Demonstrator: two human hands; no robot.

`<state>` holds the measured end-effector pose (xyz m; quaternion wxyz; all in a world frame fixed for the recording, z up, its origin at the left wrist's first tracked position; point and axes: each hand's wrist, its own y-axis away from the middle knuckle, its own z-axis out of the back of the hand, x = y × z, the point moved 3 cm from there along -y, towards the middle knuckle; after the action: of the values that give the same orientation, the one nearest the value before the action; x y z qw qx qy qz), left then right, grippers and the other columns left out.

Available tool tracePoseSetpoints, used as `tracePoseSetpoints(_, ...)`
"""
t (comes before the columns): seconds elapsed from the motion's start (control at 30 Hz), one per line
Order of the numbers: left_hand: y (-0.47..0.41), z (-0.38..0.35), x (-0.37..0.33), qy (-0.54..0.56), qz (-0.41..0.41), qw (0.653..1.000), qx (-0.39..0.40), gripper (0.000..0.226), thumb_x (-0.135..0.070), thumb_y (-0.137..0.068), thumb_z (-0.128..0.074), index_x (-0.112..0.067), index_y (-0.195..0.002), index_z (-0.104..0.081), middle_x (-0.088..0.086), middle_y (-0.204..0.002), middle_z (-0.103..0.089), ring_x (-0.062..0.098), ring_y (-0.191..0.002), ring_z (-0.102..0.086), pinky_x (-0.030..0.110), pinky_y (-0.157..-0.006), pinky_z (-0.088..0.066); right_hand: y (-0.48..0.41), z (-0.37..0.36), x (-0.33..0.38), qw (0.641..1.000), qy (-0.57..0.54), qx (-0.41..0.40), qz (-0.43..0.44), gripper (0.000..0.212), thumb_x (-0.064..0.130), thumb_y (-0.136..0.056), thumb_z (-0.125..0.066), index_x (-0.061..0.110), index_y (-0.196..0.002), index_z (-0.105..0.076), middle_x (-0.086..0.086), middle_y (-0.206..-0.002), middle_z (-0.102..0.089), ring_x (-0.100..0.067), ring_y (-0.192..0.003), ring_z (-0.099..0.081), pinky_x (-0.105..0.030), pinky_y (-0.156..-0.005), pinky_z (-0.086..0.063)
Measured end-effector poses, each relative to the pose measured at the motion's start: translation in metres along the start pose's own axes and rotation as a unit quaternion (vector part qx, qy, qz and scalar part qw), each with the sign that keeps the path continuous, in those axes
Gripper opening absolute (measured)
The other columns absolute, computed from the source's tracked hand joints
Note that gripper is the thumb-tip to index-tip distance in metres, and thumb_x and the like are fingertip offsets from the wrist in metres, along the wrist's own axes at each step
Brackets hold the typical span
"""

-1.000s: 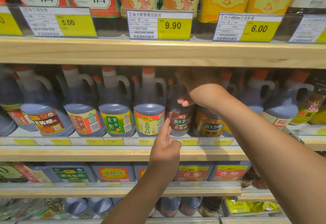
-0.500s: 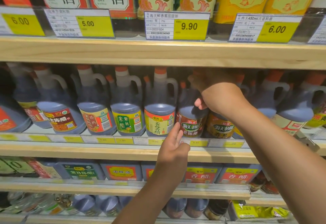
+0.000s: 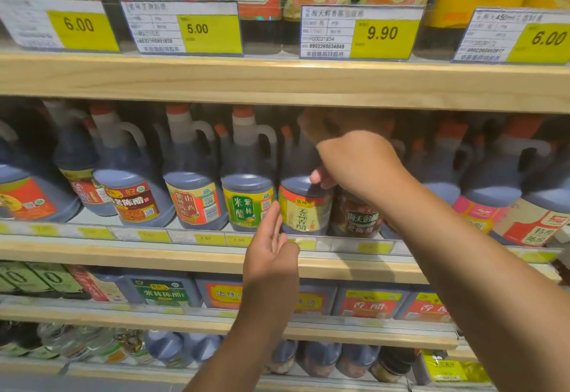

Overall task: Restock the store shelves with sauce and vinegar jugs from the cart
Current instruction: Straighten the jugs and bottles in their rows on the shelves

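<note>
**Hands at the vinegar row, middle shelf**

Seen from the head camera: a wooden middle shelf (image 3: 185,260) carrying a row of dark vinegar jugs with red caps and white handles. Right hand (image 3: 354,157) reached in under the board above, wrapped over the top of the jug with the yellow-and-red label (image 3: 303,209); thumb visible against the jug's shoulder, other fingers hidden behind the neck, so closed around the upper part of that jug. Jug upright at the front edge of the shelf, just beside the green-label jug (image 3: 248,206) on one side and a dark brown-label jug (image 3: 359,215) on the other, the latter partly covered by the right forearm.

Left hand (image 3: 270,248) raised in front of the shelf edge, fingers spread apart and pointing upward, holding nothing; fingertips close to the lower left of the yellow-and-red label, contact not clear.

Further left in the same row: a jug with a red-and-cream label (image 3: 196,203) and one with a dark red label (image 3: 132,203). Above: bottles behind yellow price tags, among them one marked 9.90 (image 3: 382,33). Below: squarer jugs, including a green-labelled one (image 3: 163,294). No cart in view.
</note>
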<state>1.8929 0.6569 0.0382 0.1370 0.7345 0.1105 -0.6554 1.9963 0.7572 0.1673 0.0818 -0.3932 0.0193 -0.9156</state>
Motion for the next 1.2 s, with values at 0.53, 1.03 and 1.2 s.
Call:
tracePoseSetpoints(0.53, 0.005, 0.001, -0.003, -0.028, 0.063, 0.996, 0.050, 0.070, -0.002, -0.095, -0.048, -0.039, -0.153, -0.036, -0.020, -0.156, -0.038, 0.001, -0.138, -0.038, 0.023, -0.105, -0.033, -0.005, -0.004, 0.007, 0.989, -0.143, 0.035, 0.013, 0.022, 0.041, -0.099, -0.057, 0.020, -0.102, -0.063, -0.005, -0.062, -0.073, -0.015, -0.046, -0.069, -0.022, -0.046, -0.055)
tracePoseSetpoints(1.03, -0.005, 0.081, -0.014, -0.032, 0.015, 0.999, 0.026, 0.056, 0.002, -0.100, -0.045, -0.020, -0.151, -0.042, -0.004, -0.153, -0.046, 0.004, -0.141, -0.041, 0.010, -0.099, -0.037, 0.026, -0.043, 0.055, 0.991, -0.083, -0.086, 0.059, 0.040, 0.036, -0.092, -0.052, 0.009, -0.068, -0.070, 0.009, -0.048, -0.067, -0.001, -0.041, -0.060, -0.014, -0.046, -0.044)
tracePoseSetpoints(1.2, -0.017, 0.097, -0.024, -0.048, 0.040, 0.997, 0.038, 0.061, -0.001, -0.101, -0.044, -0.028, -0.155, -0.035, -0.006, -0.158, -0.039, 0.006, -0.145, -0.035, 0.026, -0.114, -0.033, 0.008, -0.072, 0.085, 0.981, -0.165, 0.066, -0.078, 0.023, 0.023, -0.101, -0.050, 0.007, -0.089, -0.061, -0.007, -0.088, -0.076, -0.012, -0.062, -0.069, -0.020, -0.059, -0.055)
